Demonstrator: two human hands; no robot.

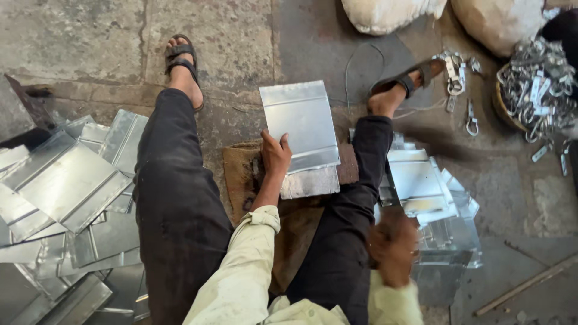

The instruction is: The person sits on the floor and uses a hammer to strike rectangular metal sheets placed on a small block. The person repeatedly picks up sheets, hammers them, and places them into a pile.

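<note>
Nearest to us are our own pale sleeves and dark trousers, legs spread wide as we sit on the stone floor (229, 36). To the left lies the largest mass, a loose heap of ribbed metal sheets (66, 198), overlapping at all angles and close by the left leg. To the right, just beside the right leg, a tidier pile of similar sheets (427, 192) sits stacked flatter, as though sorted apart from the left heap.

Between the legs a brown sacking mat (241, 174) covers the floor, and on it rests a grey block (310, 182) that lifts the work off the ground. Lying across that block, reaching away from us, is one bright metal sheet (301, 123). Our left hand (275, 155) pinches its near left edge, thumb on top and fingers curled under, which seems to steady it on the block.

Our right hand (392, 245) is blurred over the right thigh, near the right pile; we cannot tell whether it is closed or spread, or whether it holds anything.

Far right, a basket of small metal clips (536, 90) stands by two pale sacks (391, 12), with a few clips scattered on the floor.
</note>
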